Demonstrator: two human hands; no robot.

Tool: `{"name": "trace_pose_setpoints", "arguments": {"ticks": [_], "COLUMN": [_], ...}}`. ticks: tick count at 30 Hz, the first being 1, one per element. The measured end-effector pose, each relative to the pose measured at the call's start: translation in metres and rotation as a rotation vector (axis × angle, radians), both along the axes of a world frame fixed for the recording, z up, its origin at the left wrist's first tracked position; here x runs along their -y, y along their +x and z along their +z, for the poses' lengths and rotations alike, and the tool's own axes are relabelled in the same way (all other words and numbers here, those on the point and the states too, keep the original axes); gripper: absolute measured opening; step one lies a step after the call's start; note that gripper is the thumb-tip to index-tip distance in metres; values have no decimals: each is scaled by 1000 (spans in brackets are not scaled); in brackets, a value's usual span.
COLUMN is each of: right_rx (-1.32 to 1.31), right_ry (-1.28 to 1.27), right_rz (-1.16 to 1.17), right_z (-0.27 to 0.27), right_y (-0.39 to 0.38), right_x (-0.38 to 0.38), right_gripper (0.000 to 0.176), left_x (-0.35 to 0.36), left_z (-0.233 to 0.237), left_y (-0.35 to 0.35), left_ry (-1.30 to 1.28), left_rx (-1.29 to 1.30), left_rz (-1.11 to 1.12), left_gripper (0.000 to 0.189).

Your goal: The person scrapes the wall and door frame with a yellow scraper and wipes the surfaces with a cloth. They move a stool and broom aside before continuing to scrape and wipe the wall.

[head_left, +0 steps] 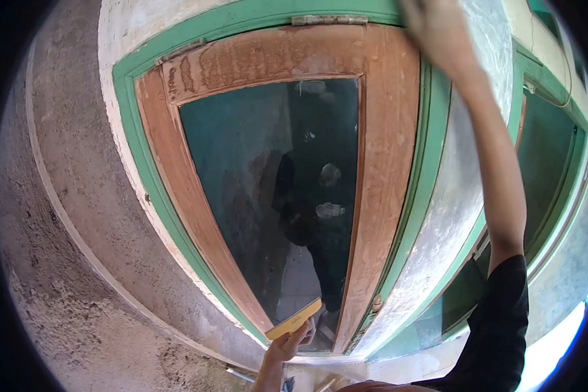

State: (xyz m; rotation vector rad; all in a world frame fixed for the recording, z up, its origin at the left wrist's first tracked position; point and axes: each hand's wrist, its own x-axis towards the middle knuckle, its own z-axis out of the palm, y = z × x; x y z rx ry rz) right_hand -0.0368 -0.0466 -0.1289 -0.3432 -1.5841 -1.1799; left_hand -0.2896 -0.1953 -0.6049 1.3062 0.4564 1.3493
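My left hand (286,344) is low in the view, its fingers closed round a flat yellow strip (294,320) that tilts up to the right in front of the window glass (274,170). Raised high at the upper right, my right hand (438,32) is smeared by motion over the top right corner of the green frame (438,111). Whether it holds anything cannot be made out. A bare, brownish wooden sash (389,130) surrounds the dark glass, which has whitish smudges and a reflection.
Metal hinges (330,20) join the sash to the frame at the top. Rough grey wall (78,170) lies to the left. A whitish wall strip (447,170) and another green-framed window (549,144) stand to the right. Small objects at the bottom edge are unclear.
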Motion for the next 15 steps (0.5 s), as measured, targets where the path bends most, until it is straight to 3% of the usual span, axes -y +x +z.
{"name": "trace_pose_setpoints", "arguments": {"ticks": [2,3,5,7,10,12,14,15], "right_rx": [240,232,178,-59,-218,-166,182,164], "right_ry": [107,107,127,105,-1,-128,82,75], "right_rz": [-3,-11,-28,-126,-119,-138,-21,-22], "right_z": [11,24,53,65,30,-2,-3,4], "right_y": [-32,-35,-36,0,24,6,-25,-31], "right_x": [-22,-24,-20,-17,-7,3,-18,-18], "right_gripper": [39,39,39,38,38,38,39,39], "left_x": [0,-6,-6,-1,7,4,1,-3], "left_z": [7,3,3,0,-5,-1,4,3], "left_y": [1,-2,3,1,-11,-18,-22,-21], "left_ry": [-22,10,29,12,27,2,-40,-29], "left_rx": [25,-54,-39,15,1,69,100,71], "left_rz": [-44,-21,-3,19,88,24,-46,-46], "left_gripper": [20,20,20,18,16,14,13,12]}}
